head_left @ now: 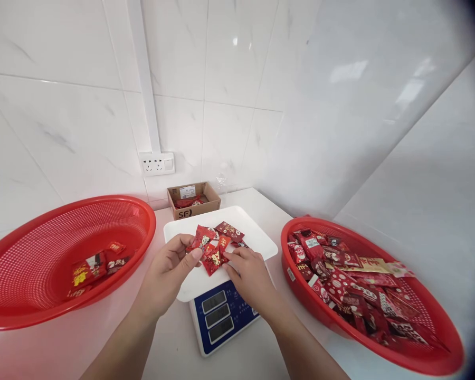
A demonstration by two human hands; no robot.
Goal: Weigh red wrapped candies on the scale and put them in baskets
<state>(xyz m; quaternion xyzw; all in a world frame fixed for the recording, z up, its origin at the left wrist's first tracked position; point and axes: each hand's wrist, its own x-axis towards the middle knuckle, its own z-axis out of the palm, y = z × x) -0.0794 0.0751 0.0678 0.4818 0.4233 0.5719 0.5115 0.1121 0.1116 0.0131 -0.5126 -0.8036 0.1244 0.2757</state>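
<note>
A white tray (pixel 253 232) rests on top of a blue digital scale (pixel 221 316) in the middle of the counter. Several red snack packets (pixel 217 245) lie in a small pile on it. My left hand (pixel 168 274) pinches packets at the left of the pile between thumb and fingers. My right hand (pixel 249 274) is curled with its fingertips on packets at the pile's right side.
A red mesh basket (pixel 43 311) at the left holds a few packets. Another red basket (pixel 419 359) at the right is heaped with several packets. A small open cardboard box (pixel 193 211) with packets stands by the tiled wall under a socket (pixel 157 163).
</note>
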